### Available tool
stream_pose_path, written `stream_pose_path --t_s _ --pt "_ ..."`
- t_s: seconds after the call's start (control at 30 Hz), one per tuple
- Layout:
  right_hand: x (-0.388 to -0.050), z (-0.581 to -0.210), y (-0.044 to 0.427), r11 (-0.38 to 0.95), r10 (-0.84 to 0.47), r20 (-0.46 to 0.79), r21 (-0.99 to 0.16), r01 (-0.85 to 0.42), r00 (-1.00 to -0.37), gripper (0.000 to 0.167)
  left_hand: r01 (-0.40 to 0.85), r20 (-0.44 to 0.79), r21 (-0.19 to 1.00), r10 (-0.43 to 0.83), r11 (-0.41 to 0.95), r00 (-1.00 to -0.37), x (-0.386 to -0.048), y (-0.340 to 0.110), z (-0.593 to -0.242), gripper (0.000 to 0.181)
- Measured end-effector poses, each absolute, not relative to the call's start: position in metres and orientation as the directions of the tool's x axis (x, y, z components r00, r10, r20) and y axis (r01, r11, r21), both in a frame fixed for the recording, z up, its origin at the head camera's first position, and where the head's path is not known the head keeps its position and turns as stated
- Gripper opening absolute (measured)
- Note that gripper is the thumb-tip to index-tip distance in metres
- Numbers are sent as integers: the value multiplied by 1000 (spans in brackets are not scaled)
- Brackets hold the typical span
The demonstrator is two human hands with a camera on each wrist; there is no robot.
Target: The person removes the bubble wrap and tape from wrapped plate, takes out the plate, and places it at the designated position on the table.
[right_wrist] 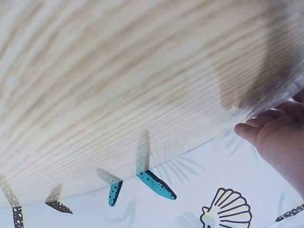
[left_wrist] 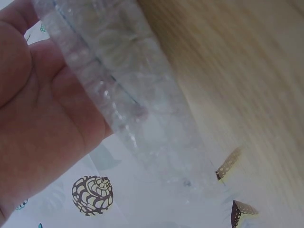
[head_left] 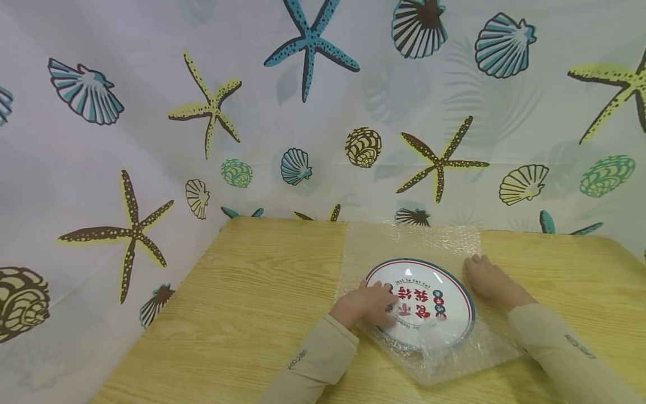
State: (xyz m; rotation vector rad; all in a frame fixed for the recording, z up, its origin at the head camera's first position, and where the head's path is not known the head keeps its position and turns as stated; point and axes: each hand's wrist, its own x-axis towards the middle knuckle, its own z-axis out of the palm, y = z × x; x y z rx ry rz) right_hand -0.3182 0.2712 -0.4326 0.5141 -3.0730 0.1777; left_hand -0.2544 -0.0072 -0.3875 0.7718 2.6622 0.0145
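An oval white plate (head_left: pixel 454 306) with a red and dark-blue rim and red lettering lies on a sheet of bubble wrap (head_left: pixel 363 247). Part of the wrap covers the plate's near edge. My left hand (head_left: pixel 370 306) rests over the plate's left side, fingers reaching onto the lettering. From the left wrist, the palm (left_wrist: pixel 52 118) faces the wrapped edge (left_wrist: pixel 118 71), fingertips hidden behind the wrap. At the right of the plate, my right hand (head_left: pixel 487 276) holds the wrap's edge; in the right wrist view its fingers (right_wrist: pixel 266 126) meet that edge.
A wood-grain table (head_left: pixel 252 303) extends to both sides of the wrap. Behind and left of it hangs a white curtain (head_left: pixel 323 134) printed with starfish and shells. The wrap's far end reaches the table's back edge.
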Motion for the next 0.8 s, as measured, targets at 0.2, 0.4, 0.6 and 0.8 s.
stream_pose_path --t_s 0.2,0.4,0.6,0.8 --pt "-318 -436 275 939 -320 33 -126 -321 -947 31 521 -343 108 524 846 -779 -254 -7 -387 51" --pt "-313 -427 271 945 -305 -35 -133 -298 -952 37 522 -341 111 526 846 -779 -254 -7 -387 50" --pt "-310 -425 271 945 -297 -39 -158 -288 -954 39 520 -345 119 527 846 -777 -253 -6 -388 50" --pt "-309 -425 271 940 -309 -1 -155 -305 -951 38 513 -345 114 519 851 -782 -254 -6 -389 50"
